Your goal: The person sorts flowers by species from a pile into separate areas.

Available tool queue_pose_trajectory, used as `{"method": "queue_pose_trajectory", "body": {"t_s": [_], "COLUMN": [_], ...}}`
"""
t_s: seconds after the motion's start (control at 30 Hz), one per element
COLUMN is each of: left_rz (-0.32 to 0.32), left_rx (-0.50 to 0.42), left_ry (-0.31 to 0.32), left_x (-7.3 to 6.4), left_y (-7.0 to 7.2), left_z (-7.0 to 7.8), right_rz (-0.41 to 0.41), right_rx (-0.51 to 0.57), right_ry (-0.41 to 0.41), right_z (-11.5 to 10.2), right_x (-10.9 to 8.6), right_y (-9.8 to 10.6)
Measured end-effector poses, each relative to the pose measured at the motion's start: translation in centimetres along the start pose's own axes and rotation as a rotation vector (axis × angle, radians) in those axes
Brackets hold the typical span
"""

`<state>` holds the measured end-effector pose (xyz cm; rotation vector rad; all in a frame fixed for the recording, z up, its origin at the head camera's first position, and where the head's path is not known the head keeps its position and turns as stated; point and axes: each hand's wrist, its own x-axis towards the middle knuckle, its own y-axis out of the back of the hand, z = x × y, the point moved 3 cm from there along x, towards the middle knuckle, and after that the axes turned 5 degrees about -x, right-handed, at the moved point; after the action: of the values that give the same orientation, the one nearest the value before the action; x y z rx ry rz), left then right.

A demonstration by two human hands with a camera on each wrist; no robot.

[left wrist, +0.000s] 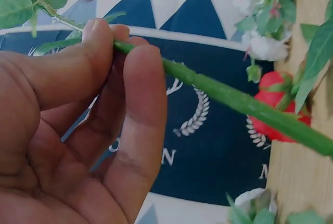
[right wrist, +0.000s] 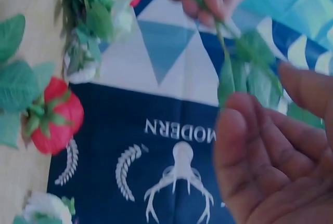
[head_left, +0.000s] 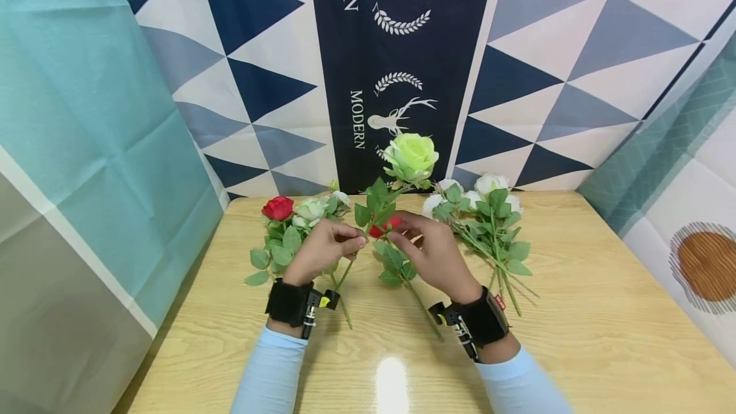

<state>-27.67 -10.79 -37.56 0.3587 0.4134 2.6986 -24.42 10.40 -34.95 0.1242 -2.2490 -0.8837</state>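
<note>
My left hand (head_left: pixel 324 249) pinches the stem (left wrist: pixel 223 96) of a light green rose (head_left: pixel 411 157) between thumb and fingers, holding it up over the table. The bloom leans up and to the right. Leaves (head_left: pixel 376 200) spread from the stem just above the pinch. My right hand (head_left: pixel 437 251) is beside these leaves, its thumb and fingers parted around the leaf area in the right wrist view, with the leaves (right wrist: pixel 255 70) beyond the fingertips. Behind and below the hands lies a red rose (head_left: pixel 384 226), its stem pointing toward the front right.
At the left of the wooden table (head_left: pixel 552 363) lies a bunch with another red rose (head_left: pixel 278 208) and a pale green rose (head_left: pixel 311 209). White roses (head_left: pixel 491 184) with leafy stems lie at the right. A patterned cloth (head_left: pixel 276 30) hangs along the back edge.
</note>
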Motion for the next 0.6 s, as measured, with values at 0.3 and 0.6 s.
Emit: {"method": "queue_pose_trajectory", "body": {"t_s": [0.3, 0.6], "left_rz": [-0.129, -0.176], "left_rx": [-0.078, -0.149], "left_ry": [0.065, 0.076], "left_x": [0.4, 0.4], "left_y": [-2.5, -2.8], "left_z": [0.5, 0.7], "right_rz": [0.161, 0.133], "right_rx": [0.034, 0.032], "right_ry": [0.014, 0.024], "right_z": [-0.9, -1.3], "right_x": [-0.6, -0.3], "right_y": [-1.1, -1.2]}}
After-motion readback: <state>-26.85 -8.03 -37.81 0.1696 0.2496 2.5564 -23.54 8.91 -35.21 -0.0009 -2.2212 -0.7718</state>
